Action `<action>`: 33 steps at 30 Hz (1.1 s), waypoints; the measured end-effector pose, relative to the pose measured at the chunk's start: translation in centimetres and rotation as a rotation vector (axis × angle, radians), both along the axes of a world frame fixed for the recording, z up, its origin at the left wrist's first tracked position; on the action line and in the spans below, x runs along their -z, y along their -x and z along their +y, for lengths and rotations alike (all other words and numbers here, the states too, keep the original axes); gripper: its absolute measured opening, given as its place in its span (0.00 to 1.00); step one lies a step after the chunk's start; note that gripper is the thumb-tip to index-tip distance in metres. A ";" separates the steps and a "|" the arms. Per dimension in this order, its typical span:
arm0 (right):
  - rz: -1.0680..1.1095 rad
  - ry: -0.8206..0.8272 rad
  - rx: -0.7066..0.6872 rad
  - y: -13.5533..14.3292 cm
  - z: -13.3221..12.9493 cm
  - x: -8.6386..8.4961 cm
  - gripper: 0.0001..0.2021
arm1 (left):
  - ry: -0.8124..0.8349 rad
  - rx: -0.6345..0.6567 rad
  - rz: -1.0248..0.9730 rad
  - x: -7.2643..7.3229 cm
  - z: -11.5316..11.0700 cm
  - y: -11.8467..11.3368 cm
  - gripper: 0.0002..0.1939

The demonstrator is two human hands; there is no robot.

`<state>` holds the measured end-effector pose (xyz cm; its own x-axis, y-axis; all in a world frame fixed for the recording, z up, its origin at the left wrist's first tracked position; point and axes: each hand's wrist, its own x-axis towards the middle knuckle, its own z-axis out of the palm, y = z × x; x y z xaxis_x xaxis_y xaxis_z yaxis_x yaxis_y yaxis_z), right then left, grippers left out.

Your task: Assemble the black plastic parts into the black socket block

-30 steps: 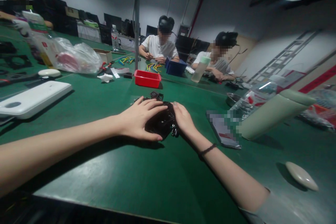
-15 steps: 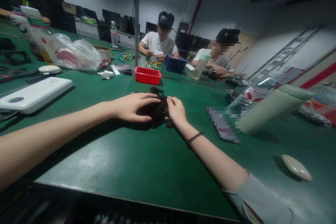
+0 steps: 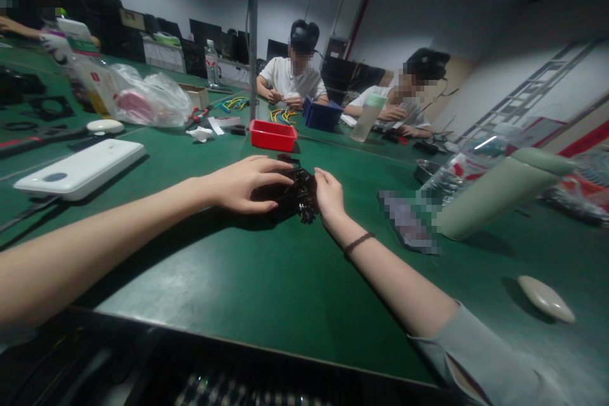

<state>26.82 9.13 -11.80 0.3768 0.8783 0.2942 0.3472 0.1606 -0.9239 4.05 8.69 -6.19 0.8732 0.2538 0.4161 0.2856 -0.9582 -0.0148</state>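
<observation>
A heap of small glossy black parts (image 3: 304,193) lies on the green table between my hands; their exact kind is too dark to make out. My left hand (image 3: 250,185) reaches over the heap from the left, fingers stretched out and slightly spread, thumb apart below them. Along the heap's right edge stands my right hand (image 3: 330,196), turned on its side with the palm toward the parts and the fingers extended close together. It touches the edge of the heap. A dark band circles my right wrist. Just beyond the heap sits a red plastic bin (image 3: 273,136).
A white device with a cable (image 3: 80,168) lies at left. To the right are a phone (image 3: 409,222), a green flask (image 3: 499,196), a clear bottle and a pale oval object (image 3: 546,298). Two people sit opposite near a blue bin (image 3: 322,115) and coloured wires.
My hands stay around the black parts, which look gathered closer together. My right fingers have straightened from a more curled pose. The view has shifted slightly, and the right-hand co-worker's hand has risen.
</observation>
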 end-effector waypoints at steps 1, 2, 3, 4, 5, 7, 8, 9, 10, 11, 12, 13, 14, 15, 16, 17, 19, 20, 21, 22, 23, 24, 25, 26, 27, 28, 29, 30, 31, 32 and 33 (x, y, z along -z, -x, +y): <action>0.023 0.003 -0.001 -0.3 -0.2 0.0 0.14 | -0.017 0.017 0.000 -0.1 -0.3 -0.1 0.24; 0.045 -0.006 0.003 -0.5 -0.5 0.0 0.14 | -0.033 0.038 0.011 -0.2 -0.6 -0.3 0.24; 0.064 -0.022 0.008 -0.7 -0.8 0.1 0.15 | -0.048 0.059 0.029 -0.2 -0.9 -0.5 0.25; 0.075 -0.039 0.009 -1.0 -1.1 0.1 0.15 | -0.058 0.073 0.050 -0.1 -1.2 -0.6 0.25; 0.080 -0.055 0.007 -1.1 -1.5 0.1 0.15 | -0.066 0.084 0.071 0.0 -1.4 -0.8 0.26; 0.076 -0.073 -0.006 -1.4 -2.3 0.0 0.15 | -0.079 0.090 0.092 0.3 -1.6 -1.0 0.24; 0.075 -0.075 -0.012 -1.4 -2.7 -0.1 0.15 | -0.086 0.087 0.092 0.4 -1.7 -1.1 0.22; 0.078 -0.072 -0.013 -1.5 -3.1 -0.3 0.16 | -0.092 0.083 0.087 0.5 -1.7 -1.2 0.20; 0.083 -0.062 -0.013 -1.5 -3.5 -0.4 0.16 | -0.098 0.079 0.081 0.5 -1.7 -1.2 0.18; 0.085 -0.051 -0.018 -1.5 -3.8 -0.6 0.16 | -0.104 0.073 0.073 0.5 -1.7 -1.2 0.17; 0.084 -0.042 -0.027 -1.6 -4.1 -0.7 0.16 | -0.109 0.070 0.065 0.5 -1.7 -1.2 0.16; 0.080 -0.035 -0.041 -1.6 -4.3 -0.8 0.15 | -0.114 0.067 0.056 0.4 -1.7 -1.2 0.15; 0.073 -0.032 -0.056 -1.7 -4.4 -0.9 0.15 | -0.119 0.064 0.046 0.4 -1.6 -1.2 0.15; 0.062 -0.031 -0.068 -1.8 -4.5 -1.0 0.15 | -0.123 0.063 0.032 0.4 -1.6 -1.2 0.14; 0.050 -0.032 -0.073 -1.9 -4.6 -0.9 0.14 | -0.126 0.063 0.015 0.4 -1.6 -1.2 0.14; 0.034 -0.034 -0.071 -2.0 -4.6 -0.9 0.14 | -0.124 0.065 -0.006 0.4 -1.5 -1.3 0.14; -0.002 -0.041 -0.053 -2.2 -4.4 -0.7 0.14 | -0.103 0.068 -0.058 0.6 -1.5 -1.3 0.15; -0.019 -0.048 -0.048 -2.2 -4.4 -0.6 0.13 | -0.081 0.066 -0.087 0.8 -1.5 -1.3 0.15; -0.035 -0.057 -0.049 -2.2 -4.3 -0.5 0.13 | -0.053 0.057 -0.118 0.9 -1.5 -1.4 0.15; -0.050 -0.068 -0.049 -2.3 -4.3 -0.4 0.13 | -0.023 0.045 -0.145 1.0 -1.5 -1.4 0.16; -0.063 -0.082 -0.048 -2.2 -4.3 -0.3 0.12 | 0.007 0.030 -0.168 1.2 -1.6 -1.5 0.17; -0.081 -0.094 -0.049 -2.2 -4.3 -0.2 0.12 | 0.033 0.012 -0.190 1.3 -1.7 -1.5 0.18; -0.103 -0.103 -0.053 -2.2 -4.4 -0.3 0.12 | 0.052 -0.007 -0.210 1.3 -1.7 -1.6 0.18; -0.134 -0.111 -0.062 -2.2 -4.6 -0.3 0.12 | 0.064 -0.026 -0.229 1.4 -1.8 -1.7 0.19; -0.172 -0.117 -0.076 -2.2 -4.8 -0.4 0.11 | 0.069 -0.043 -0.248 1.5 -1.8 -1.7 0.20; -0.213 -0.124 -0.090 -2.1 -5.0 -0.6 0.11 | 0.068 -0.058 -0.265 1.5 -1.9 -1.8 0.20; -0.253 -0.133 -0.104 -2.1 -5.3 -0.8 0.10 | 0.063 -0.067 -0.277 1.6 -1.8 -1.8 0.20; -0.288 -0.144 -0.115 -2.1 -5.6 -0.9 0.10 | 0.056 -0.071 -0.281 1.7 -1.8 -1.9 0.21; -0.316 -0.155 -0.126 -2.0 -5.8 -1.1 0.09 | 0.048 -0.071 -0.283 1.9 -1.8 -1.9 0.21; -0.338 -0.165 -0.136 -2.0 -6.0 -1.3 0.09 | 0.039 -0.069 -0.281 2.0 -1.8 -1.9 0.22; -0.355 -0.173 -0.147 -1.9 -6.2 -1.4 0.09 | 0.033 -0.066 -0.275 2.2 -1.7 -1.9 0.22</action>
